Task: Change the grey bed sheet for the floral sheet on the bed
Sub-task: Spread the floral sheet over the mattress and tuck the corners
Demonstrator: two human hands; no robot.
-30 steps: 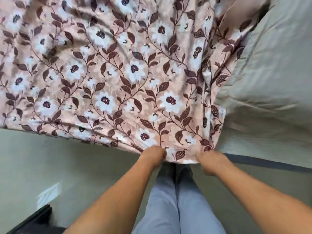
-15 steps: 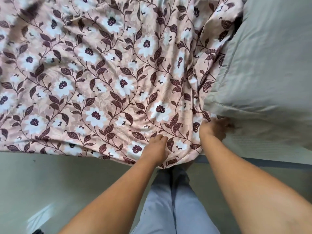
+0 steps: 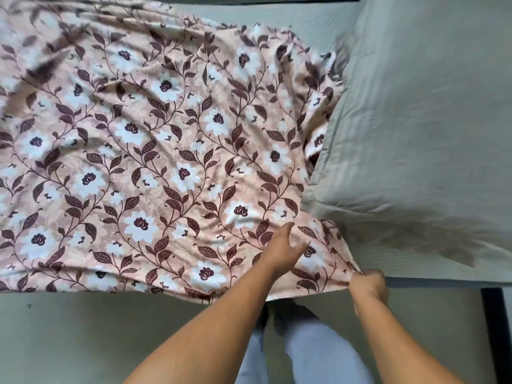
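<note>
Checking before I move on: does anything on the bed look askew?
Yes. The pink floral sheet lies rumpled and slanted, its right edge bunched against the grey pillow, leaving pale mattress bare at the far corner.

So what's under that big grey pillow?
The floral sheet slips under the pillow along its left side, and pale bedding shows beneath its near edge. How far either runs underneath is hidden.

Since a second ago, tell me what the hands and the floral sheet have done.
The left hand let go of the floral sheet's near edge and now rests open on it, fingers spread. The right hand moved right along the mattress edge, gripping the sheet's corner and drawing it past the grey pillow's near corner. The sheet still covers the bed; the pillow stays at the right.
</note>
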